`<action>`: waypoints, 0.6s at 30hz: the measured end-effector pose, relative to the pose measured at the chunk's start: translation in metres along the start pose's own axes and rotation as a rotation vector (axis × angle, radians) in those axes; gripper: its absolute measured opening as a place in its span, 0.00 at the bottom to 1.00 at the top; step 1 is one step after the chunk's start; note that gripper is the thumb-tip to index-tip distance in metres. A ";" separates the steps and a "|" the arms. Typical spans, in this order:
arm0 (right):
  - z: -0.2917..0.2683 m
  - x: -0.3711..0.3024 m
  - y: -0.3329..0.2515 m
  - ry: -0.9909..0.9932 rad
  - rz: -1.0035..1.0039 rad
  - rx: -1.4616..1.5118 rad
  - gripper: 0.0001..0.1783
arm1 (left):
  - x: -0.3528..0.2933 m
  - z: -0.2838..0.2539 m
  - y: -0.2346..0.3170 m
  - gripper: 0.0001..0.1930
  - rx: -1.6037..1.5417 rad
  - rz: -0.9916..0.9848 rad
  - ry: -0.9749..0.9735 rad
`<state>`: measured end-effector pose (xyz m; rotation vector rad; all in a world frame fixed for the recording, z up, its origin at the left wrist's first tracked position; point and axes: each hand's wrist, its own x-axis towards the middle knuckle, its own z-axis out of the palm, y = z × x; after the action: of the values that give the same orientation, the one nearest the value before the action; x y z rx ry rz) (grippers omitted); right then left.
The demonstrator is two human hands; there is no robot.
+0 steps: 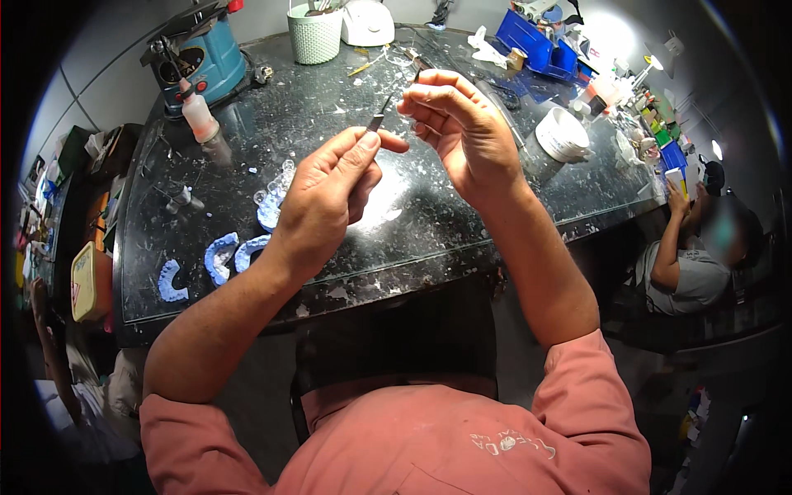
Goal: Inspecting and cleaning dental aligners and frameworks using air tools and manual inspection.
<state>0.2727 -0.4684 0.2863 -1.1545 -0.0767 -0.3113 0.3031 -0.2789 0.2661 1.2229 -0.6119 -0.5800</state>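
Note:
My left hand [330, 181] is closed around a slim dark tool with a narrow pointed blade [379, 119], like a small knife, its tip aimed up and to the right. Just across from that tip is my right hand [470, 124], raised with thumb and fingers brought together. A thin dark bit shows at its fingertips, too small to name. Below and left of my left hand, several blue dental arch models [172, 281] lie on the black worktop [396, 264]. Clear plastic pieces [283, 180] rest beside the farthest model, partly hidden behind my left forearm.
A blue machine [205, 62] and a pink-tinted bottle [199, 117] stand far left. At the back are a pale green basket [315, 35] and a blue bin [536, 45]. A white tub [563, 134] sits to the right. Another person [685, 264] sits at far right.

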 end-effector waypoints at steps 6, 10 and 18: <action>0.005 -0.001 0.006 0.036 -0.034 0.056 0.08 | 0.001 0.000 -0.002 0.16 0.029 -0.007 0.014; 0.004 0.000 0.004 -0.061 -0.046 -0.020 0.05 | 0.001 0.002 -0.002 0.16 0.028 -0.007 0.013; 0.010 -0.005 0.003 -0.041 -0.073 -0.050 0.04 | 0.000 0.002 -0.002 0.15 0.028 -0.005 0.022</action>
<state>0.2700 -0.4574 0.2862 -1.2093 -0.1478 -0.3564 0.3019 -0.2805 0.2647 1.2559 -0.5998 -0.5635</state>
